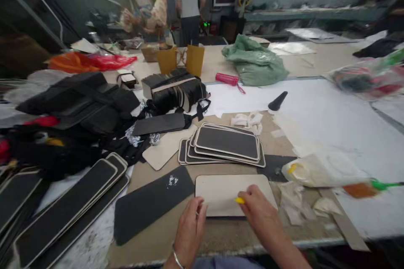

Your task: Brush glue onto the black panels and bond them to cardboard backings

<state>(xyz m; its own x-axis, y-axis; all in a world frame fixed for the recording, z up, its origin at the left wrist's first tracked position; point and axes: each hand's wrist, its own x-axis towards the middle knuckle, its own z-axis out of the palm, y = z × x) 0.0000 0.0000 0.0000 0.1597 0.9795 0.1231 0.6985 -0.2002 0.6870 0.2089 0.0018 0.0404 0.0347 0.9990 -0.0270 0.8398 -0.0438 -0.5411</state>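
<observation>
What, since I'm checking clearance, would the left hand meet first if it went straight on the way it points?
Most likely the pale panel: the left hand is right at its left edge, though contact is hard to judge. Beyond it, the stack of dark panels seems next.
</observation>
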